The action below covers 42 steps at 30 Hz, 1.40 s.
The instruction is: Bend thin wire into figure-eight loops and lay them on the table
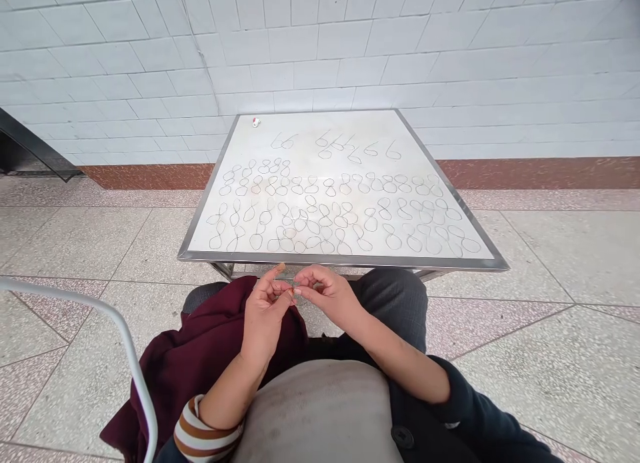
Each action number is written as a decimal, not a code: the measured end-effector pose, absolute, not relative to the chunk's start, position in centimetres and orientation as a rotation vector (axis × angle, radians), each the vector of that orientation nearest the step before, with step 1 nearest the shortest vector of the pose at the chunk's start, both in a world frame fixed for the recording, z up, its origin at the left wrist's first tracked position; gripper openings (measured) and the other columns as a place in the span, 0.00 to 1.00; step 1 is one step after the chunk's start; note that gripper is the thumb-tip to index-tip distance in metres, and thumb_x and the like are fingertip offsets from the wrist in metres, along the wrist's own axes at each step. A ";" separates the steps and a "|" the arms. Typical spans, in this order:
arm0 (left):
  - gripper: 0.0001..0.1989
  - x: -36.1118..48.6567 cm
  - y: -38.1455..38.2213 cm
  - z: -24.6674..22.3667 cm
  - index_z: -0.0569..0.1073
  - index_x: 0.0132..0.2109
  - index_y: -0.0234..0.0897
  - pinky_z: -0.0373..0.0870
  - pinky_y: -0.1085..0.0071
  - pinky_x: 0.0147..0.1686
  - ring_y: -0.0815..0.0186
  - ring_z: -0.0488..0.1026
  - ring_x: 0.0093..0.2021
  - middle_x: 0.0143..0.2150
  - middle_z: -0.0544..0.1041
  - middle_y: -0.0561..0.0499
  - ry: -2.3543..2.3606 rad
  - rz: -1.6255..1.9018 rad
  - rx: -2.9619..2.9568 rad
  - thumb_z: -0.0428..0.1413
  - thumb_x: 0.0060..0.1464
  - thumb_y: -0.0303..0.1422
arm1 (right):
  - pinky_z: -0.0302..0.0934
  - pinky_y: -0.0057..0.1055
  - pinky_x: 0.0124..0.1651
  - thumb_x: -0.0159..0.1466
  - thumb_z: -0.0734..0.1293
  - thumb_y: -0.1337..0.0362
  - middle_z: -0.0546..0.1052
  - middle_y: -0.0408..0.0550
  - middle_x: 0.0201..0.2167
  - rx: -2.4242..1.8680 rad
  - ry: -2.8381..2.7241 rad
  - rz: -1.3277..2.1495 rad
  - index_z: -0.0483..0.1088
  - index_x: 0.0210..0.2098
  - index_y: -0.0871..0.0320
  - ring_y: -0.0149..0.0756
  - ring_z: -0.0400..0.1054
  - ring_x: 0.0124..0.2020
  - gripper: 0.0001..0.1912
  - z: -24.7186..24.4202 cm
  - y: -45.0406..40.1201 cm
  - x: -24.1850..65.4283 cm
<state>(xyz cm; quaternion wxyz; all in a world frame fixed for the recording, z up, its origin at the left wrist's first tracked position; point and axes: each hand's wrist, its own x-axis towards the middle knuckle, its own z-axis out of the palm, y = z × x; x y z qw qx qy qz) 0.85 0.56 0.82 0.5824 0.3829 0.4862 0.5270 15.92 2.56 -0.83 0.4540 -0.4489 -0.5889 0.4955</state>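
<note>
My left hand [266, 308] and my right hand [330, 294] meet above my lap, just in front of the table's near edge. The fingertips of both are pinched together on a thin wire [295, 285], mostly hidden by the fingers. My left thumb and fingers point up and inward; the right ones come in from the other side. On the white table [305, 126] lie several thin wires bent into figure-eight loops [329, 186], in rough rows. Farther back, several wires [393, 150] have a single loop and a loose tail, like a six.
A metal rim [345, 258] edges the table, which stands against a white tiled wall [300, 50]. A small red and white item [256, 122] sits in its far left corner. Dark red cloth [200, 356] covers my left leg. A pale curved tube [120, 323] rises at left.
</note>
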 end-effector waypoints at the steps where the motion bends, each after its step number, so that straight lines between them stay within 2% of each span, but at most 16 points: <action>1: 0.23 0.9 0.6 0.9 0.72 0.55 0.40 0.69 0.70 0.40 0.70 0.70 0.31 0.32 0.74 0.55 1.135 1.227 0.901 0.62 0.51 0.30 | 0.63 0.32 0.34 0.61 0.70 0.63 0.72 0.43 0.31 -1.130 -1.533 1.113 0.72 0.37 0.53 0.34 0.67 0.32 0.04 -0.8 2.5 16.0; 4: 0.24 0.9 0.6 1.0 0.72 0.56 0.39 0.69 0.70 0.40 0.70 0.70 0.31 0.33 0.75 0.54 1.147 1.210 0.908 0.62 0.51 0.31 | 0.65 0.35 0.37 0.64 0.67 0.66 0.73 0.46 0.31 -1.148 -1.750 0.769 0.73 0.41 0.53 0.37 0.68 0.34 0.05 -0.6 2.2 16.0; 7: 0.24 1.0 0.7 1.1 0.71 0.56 0.38 0.69 0.71 0.40 0.71 0.70 0.31 0.34 0.76 0.54 1.164 1.204 0.907 0.62 0.51 0.31 | 0.67 0.38 0.42 0.68 0.62 0.67 0.74 0.50 0.35 -1.124 -1.882 0.550 0.71 0.45 0.54 0.40 0.69 0.38 0.08 -0.7 2.0 15.9; 10: 0.24 0.9 0.8 1.2 0.71 0.56 0.37 0.68 0.72 0.40 0.72 0.70 0.31 0.34 0.76 0.54 1.184 1.211 0.913 0.62 0.51 0.30 | 0.68 0.35 0.39 0.70 0.58 0.67 0.72 0.51 0.36 -1.141 -1.946 0.455 0.70 0.43 0.56 0.39 0.69 0.37 0.09 -0.9 1.7 15.7; 15: 0.24 0.7 0.9 1.0 0.72 0.56 0.38 0.69 0.73 0.39 0.72 0.70 0.31 0.33 0.76 0.55 1.183 1.221 0.941 0.62 0.50 0.30 | 0.67 0.30 0.33 0.71 0.56 0.68 0.70 0.49 0.34 -1.152 -1.970 0.380 0.69 0.40 0.58 0.34 0.67 0.31 0.10 -1.0 1.5 15.3; 27: 0.22 1.0 0.6 0.9 0.72 0.54 0.36 0.69 0.73 0.38 0.71 0.69 0.32 0.32 0.74 0.55 1.214 1.269 0.915 0.61 0.50 0.29 | 0.67 0.31 0.33 0.71 0.57 0.68 0.72 0.50 0.34 -1.175 -2.036 0.267 0.70 0.42 0.59 0.35 0.69 0.32 0.10 -1.1 1.4 15.0; 32: 0.19 1.0 0.6 0.9 0.74 0.52 0.37 0.68 0.74 0.38 0.72 0.68 0.32 0.32 0.74 0.55 1.218 1.300 0.910 0.61 0.51 0.30 | 0.67 0.30 0.32 0.71 0.58 0.67 0.74 0.50 0.32 -1.161 -2.018 0.205 0.70 0.41 0.59 0.35 0.70 0.31 0.09 -1.0 1.4 15.1; 37: 0.19 0.9 0.6 0.9 0.76 0.52 0.38 0.69 0.75 0.38 0.72 0.69 0.33 0.32 0.74 0.55 1.201 1.303 0.905 0.62 0.52 0.31 | 0.66 0.29 0.33 0.70 0.62 0.66 0.74 0.46 0.29 -1.139 -1.993 0.190 0.71 0.36 0.58 0.34 0.70 0.30 0.08 -0.7 1.4 15.3; 42: 0.18 0.7 0.5 1.1 0.78 0.50 0.40 0.70 0.73 0.39 0.71 0.70 0.33 0.34 0.74 0.54 1.224 1.285 0.956 0.63 0.51 0.33 | 0.65 0.28 0.35 0.70 0.62 0.68 0.76 0.47 0.31 -1.091 -1.992 0.204 0.72 0.37 0.58 0.33 0.71 0.32 0.08 -0.3 1.1 15.5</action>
